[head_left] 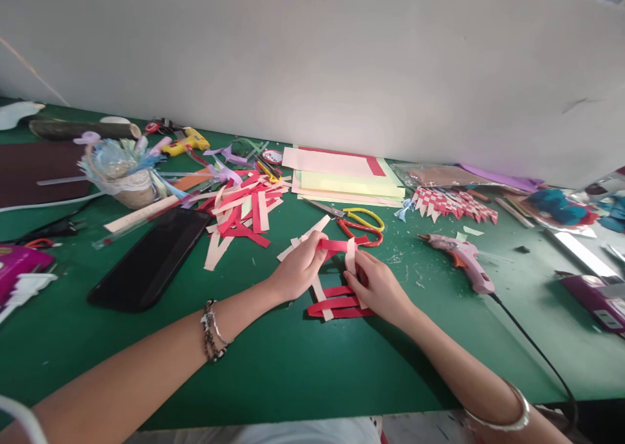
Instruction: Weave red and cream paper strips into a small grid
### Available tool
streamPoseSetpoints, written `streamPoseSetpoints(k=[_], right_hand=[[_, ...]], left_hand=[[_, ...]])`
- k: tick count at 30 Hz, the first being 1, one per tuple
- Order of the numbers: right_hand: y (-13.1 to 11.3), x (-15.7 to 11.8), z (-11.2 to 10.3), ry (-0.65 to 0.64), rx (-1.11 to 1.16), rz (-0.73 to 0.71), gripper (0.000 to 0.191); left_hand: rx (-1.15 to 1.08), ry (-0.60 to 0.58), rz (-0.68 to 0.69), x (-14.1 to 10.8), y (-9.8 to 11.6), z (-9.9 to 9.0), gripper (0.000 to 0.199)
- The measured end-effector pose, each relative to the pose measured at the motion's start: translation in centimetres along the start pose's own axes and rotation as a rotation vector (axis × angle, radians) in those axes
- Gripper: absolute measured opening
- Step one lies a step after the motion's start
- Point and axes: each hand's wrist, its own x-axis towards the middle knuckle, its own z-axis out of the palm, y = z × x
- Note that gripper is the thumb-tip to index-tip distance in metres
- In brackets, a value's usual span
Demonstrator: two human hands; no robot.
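Observation:
My left hand [300, 265] pinches the left end of a red paper strip [336, 245] above the green table. On its right, my right hand [374, 281] has its fingers closed on a pale pink strip [350, 256] that crosses the red one. Just below my hands lie red strips [336, 312] crossed by a pale strip [319, 294], partly hidden by my right hand. Behind my hands rest scissors [361, 221] with yellow and orange handles. Left of them is a loose pile of red and pale strips [244, 206].
A black phone [151, 262] lies left, near a twine-wrapped basket [131, 187] and a yellow glue gun [188, 142]. Paper sheets [342, 182] sit by the wall. Right are a woven red-white piece [454, 204] and a pink glue gun [463, 258] with its cord.

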Motion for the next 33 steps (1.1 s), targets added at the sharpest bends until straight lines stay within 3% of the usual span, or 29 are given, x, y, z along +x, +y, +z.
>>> streamPoseSetpoints(k=[11,19,25,33], right_hand=[[-0.22,-0.21,-0.03,0.048,0.005,0.012,0.004],[-0.13,-0.44,-0.02,0.026,0.035,-0.014,0.007],[0.03,-0.22,-0.06,0.086,0.109,-0.026,0.01],[0.33,-0.16,-0.22,0.049,0.204,0.026,0.018]], left_hand=[[0.085,-0.006,-0.011,0.08,0.01,0.23,0.019],[0.06,-0.026,0.005,0.15,-0.08,0.15,0.022],[-0.17,-0.021,-0.001,0.08,-0.12,0.14,0.025],[-0.106,0.006,0.016,0.41,-0.42,0.23,0.026]])
